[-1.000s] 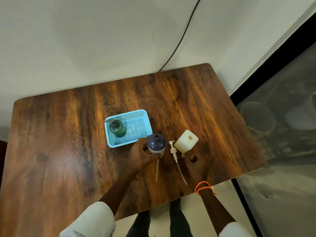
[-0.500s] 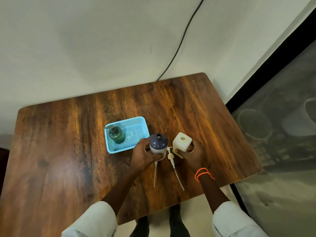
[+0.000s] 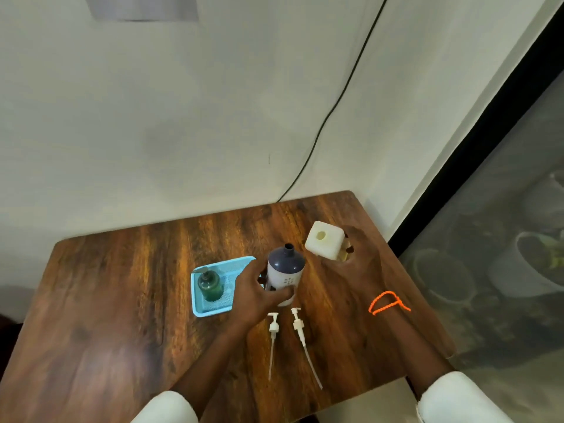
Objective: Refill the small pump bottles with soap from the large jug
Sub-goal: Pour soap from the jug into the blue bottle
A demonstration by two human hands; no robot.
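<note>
Two hands occupy the middle of the wooden table, both yours. Your left hand curls its fingers and thumb round the lower body of the open-necked white pump bottle with a dark navy shoulder, which stands upright with no pump fitted. Your right hand grips the far right side of the cream-white square plastic jug; the jug is tilted, its round uncapped mouth faces up toward you, and its body lies just beyond and to the right of the navy-shouldered bottle, apart from it. Whether the jug touches the table cannot be told. An orange beaded cord circles your right wrist. Two white pump heads with long dip tubes lie flat on the table just near the bottle's base: the left pump points its tube almost straight toward you, and the right pump slants its tube toward your right sleeve. Left of your left hand sits a light blue rectangular plastic mesh tray, and in it stands a green translucent pump bottle with its pump head fitted. A thin black cable runs down the pale wall to the table's far edge. White sleeves cover both forearms at the near edge of the view.
</note>
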